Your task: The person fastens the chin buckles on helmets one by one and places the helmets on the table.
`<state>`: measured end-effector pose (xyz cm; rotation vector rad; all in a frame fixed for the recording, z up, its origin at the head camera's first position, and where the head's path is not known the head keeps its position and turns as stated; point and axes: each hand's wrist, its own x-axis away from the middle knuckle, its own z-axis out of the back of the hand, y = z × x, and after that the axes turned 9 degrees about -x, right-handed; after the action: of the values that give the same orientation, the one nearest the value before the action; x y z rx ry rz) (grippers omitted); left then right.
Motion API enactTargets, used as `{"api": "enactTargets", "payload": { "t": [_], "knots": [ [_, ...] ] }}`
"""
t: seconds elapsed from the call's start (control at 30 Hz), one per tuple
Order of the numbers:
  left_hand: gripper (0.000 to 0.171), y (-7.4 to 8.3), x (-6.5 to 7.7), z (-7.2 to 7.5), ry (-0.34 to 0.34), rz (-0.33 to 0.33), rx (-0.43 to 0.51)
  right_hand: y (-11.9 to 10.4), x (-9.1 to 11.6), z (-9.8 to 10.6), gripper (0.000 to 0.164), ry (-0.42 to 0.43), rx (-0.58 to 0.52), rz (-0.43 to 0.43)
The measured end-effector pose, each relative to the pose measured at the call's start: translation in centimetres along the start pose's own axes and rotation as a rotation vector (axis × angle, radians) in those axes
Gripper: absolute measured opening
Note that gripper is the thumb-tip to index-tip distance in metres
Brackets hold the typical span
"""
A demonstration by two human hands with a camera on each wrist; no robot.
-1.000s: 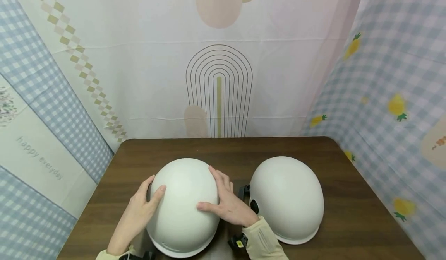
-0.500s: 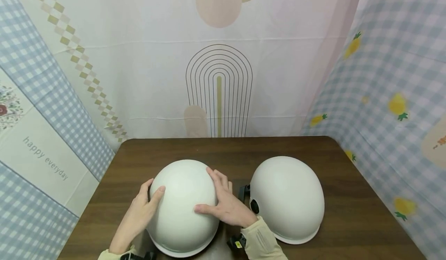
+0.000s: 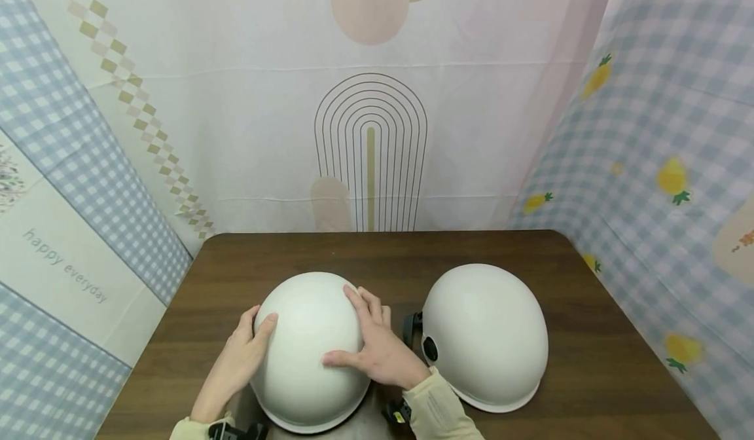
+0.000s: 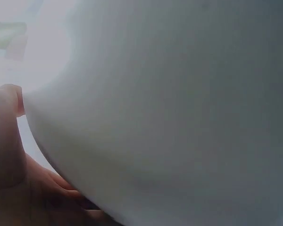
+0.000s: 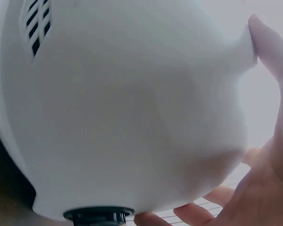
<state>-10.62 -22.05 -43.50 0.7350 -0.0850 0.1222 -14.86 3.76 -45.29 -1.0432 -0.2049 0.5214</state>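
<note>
Far L on my feed: blue-white gingham cloth (image 3: pixel 35 54) w/ a pale panel (image 3: pixel 65 266) reading "happy everyday". Next, the brown wood-grain table (image 3: pixel 400 250), and behind it a white cloth (image 3: pixel 253 132) w/ a diamond strip down its L side and a multi-line arch print near center.

L hand (image 3: pixel 235 356) has a fairly wide hold on the white helmet (image 3: pixel 303 342): thumb on the shell's L front, fingers round its L side. L wrist cam shows me mostly plain shell, w/ thumb & fingers at the edge; finger detail's dim there. Below: pale L sleeve (image 3: pixel 191 429) & dark wrist gear (image 3: pixel 232 432).

That helmet is dome-up on the L half of the table, btwn both hands. Can't tell if its rim sits fully on the wood. Via R wrist cam I get slanted vents (image 5: pixel 36 26) & a black fitting (image 5: pixel 100 214) on it.

R hand (image 3: pixel 383 348) also holds it, spread wide: thumb across the front, fingers over the upper R side. Pale R sleeve (image 3: pixel 442 406) behind.

Just R of that hand: second helmet (image 3: pixel 485 338), white, dome-up, w/ a black disc (image 3: pixel 430 349) on its L side.

Far R: blue-white check cloth (image 3: pixel 642 243) w/ yellow fruit prints.
</note>
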Motion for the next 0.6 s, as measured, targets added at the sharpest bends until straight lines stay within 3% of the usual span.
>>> {"api": "enactTargets", "payload": {
  "t": [0.4,0.6],
  "knots": [
    [0.086,-0.6,-0.4,-0.6,-0.001,0.017,-0.005,-0.1,-0.1,-0.7,0.109,0.019,0.077,0.030],
    [0.081,-0.2,-0.2,-1.0,0.027,0.023,0.013,-0.1,0.0,-1.3,0.110,0.056,0.080,0.011]
  ]
}}
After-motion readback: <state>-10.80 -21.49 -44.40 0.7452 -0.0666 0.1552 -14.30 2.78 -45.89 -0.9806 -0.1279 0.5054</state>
